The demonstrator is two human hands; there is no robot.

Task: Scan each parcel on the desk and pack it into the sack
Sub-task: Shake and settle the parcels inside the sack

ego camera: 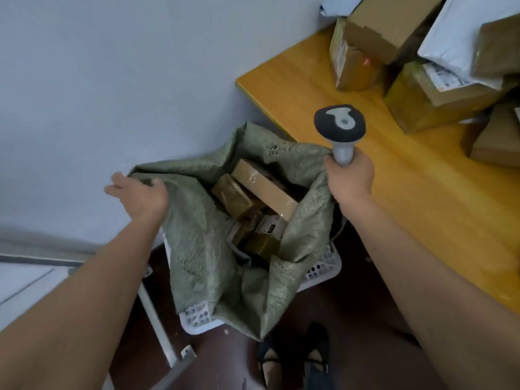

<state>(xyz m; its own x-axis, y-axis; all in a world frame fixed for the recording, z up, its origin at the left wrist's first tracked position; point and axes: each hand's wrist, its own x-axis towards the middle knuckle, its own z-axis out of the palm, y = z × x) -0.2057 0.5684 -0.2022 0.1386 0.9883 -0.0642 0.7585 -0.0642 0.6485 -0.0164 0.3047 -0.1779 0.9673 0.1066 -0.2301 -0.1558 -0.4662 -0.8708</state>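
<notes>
Fingers of the left hand curl over the far left rim of a crinkled grey-green woven plastic sack, pinching the cloth and holding the mouth wide. Fingers of the right hand are wrapped tight round the pale grey handle of a handheld barcode scanner with a dark head; the sack's right rim lies against that thumb, though whether it is also pinched there cannot be told.

Between the two hands, the sack gapes over a white perforated plastic basket on the dark floor. Inside lie several brown cardboard parcels wrapped in clear tape, jumbled at angles. Beyond the right hand, on the yellow wooden bench, more cardboard boxes and a white plastic mailer bag wait in a loose heap.

Likely risks: if the left fingers let go, the limp rim may fold shut over the parcels. With the scanner occupying the right hand, lifting another parcel one-handed could upset the heap.
</notes>
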